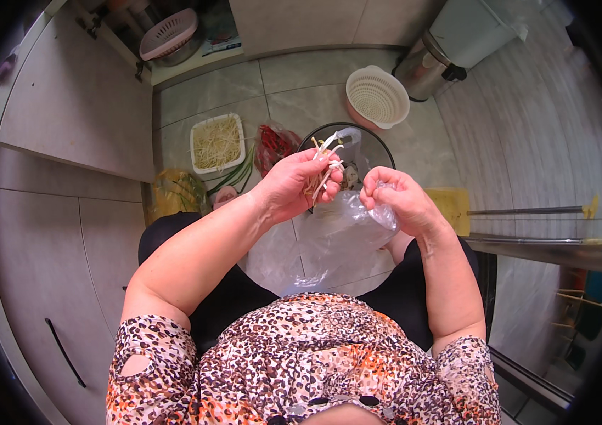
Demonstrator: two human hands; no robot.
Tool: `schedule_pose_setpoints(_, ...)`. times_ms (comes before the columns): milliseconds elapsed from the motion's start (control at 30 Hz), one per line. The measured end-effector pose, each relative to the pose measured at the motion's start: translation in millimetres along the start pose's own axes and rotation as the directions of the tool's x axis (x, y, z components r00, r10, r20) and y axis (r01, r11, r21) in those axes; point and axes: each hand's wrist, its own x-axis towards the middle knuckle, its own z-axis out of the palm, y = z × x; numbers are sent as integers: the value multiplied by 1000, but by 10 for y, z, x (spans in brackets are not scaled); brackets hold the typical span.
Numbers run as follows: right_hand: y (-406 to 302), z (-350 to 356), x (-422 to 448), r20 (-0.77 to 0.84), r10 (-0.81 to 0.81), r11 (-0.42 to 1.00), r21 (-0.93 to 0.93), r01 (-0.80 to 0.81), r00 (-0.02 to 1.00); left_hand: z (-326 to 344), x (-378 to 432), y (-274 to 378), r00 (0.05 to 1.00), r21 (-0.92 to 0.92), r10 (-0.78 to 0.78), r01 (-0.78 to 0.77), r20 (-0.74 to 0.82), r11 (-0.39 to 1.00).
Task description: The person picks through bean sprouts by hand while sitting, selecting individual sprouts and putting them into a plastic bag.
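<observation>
My left hand [298, 180] is closed around a small bunch of bean sprouts [327, 159], whose white stems and thin roots stick out between thumb and fingers. To its right, my right hand [399, 199] grips the gathered part of a transparent plastic bag [351, 226]. The bag hangs down between my knees towards the floor. Beneath both hands stands a round dark-rimmed bin [372, 130], with a plastic film inside it; my hands and the bag hide much of it. A white rectangular basket [192, 143] on the floor at the left holds many bean sprouts [218, 142].
Red chili peppers in a bag [274, 143], green onions [237, 172] and a yellow plastic bag [176, 191] lie left of the bin. A white colander [378, 95] sits behind it. A cabinet door [77, 95] hangs open at left. A yellow dustpan [447, 210] is at right.
</observation>
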Motion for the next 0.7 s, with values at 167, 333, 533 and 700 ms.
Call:
schedule_pose_setpoints(167,-4,-15,8,53,-36,999,16,35,998,-30,48,-63,999,4,-31,31,44,1000)
schedule_pose_setpoints(333,1,-39,-9,70,-68,997,50,64,995,-9,106,-64,998,11,-60,60,12,998)
schedule_pose_setpoints(533,-53,-79,-76,133,-119,993,39,115,984,14,110,-22,999,51,-44,45,-23,998)
schedule_pose_setpoints(700,-52,-156,-88,147,-117,993,40,112,982,-19,123,-19,1000,36,-13,13,4,999)
